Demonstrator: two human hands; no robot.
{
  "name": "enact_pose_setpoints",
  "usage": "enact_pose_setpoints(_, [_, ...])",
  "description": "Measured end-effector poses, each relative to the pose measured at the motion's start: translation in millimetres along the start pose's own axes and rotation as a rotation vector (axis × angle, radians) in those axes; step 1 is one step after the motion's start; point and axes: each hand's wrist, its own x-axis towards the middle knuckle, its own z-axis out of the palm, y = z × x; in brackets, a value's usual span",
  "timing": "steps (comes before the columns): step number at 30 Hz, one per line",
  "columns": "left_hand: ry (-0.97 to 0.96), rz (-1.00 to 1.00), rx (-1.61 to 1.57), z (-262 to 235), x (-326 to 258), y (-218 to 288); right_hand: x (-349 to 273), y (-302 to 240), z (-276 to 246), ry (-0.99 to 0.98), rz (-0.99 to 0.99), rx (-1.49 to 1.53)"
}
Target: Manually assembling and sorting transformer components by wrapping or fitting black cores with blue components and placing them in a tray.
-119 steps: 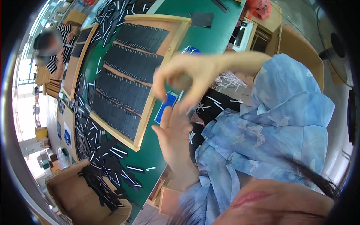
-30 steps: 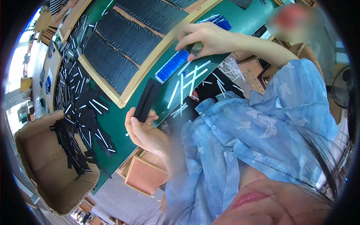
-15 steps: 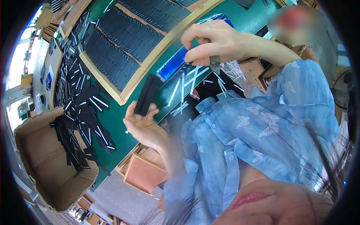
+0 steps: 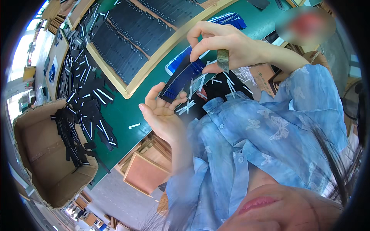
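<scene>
Dark blue and glossy, the stack of thin strips [image 4: 181, 79] is pinched at both ends. The left hand [image 4: 163, 113] lies palm-up under its lower end, fingers curled round the edge to cradle it. The right hand [image 4: 223, 44] closes thumb and fingertips on the upper end, probably to keep the strips squared together; a metallic band, perhaps tape, shows on one finger.

The stack is held in the air above the green table [image 4: 127, 111]. Loose white slips [image 4: 192, 102] lie on the table just under the stack. Beyond the stack on the table, a wooden-framed tray [image 4: 150, 65] holds rows of black strips laid flat and orderly. Left of the stack, black and white offcuts [image 4: 86, 104] are scattered over the table, spilling toward an open cardboard box [image 4: 46, 154] at its edge.
</scene>
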Motion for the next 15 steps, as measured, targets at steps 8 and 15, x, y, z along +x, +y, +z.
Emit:
enact_pose_setpoints(8, [-0.021,0.04,0.157,8.7,-2.2,5.2,0.6,-6.1,-3.4,-0.024,0.095,-0.011])
enact_pose_setpoints(15, [-0.002,-0.042,0.073,1.3,-2.8,8.0,4.1,-5.3,-1.2,0.036,0.086,0.136])
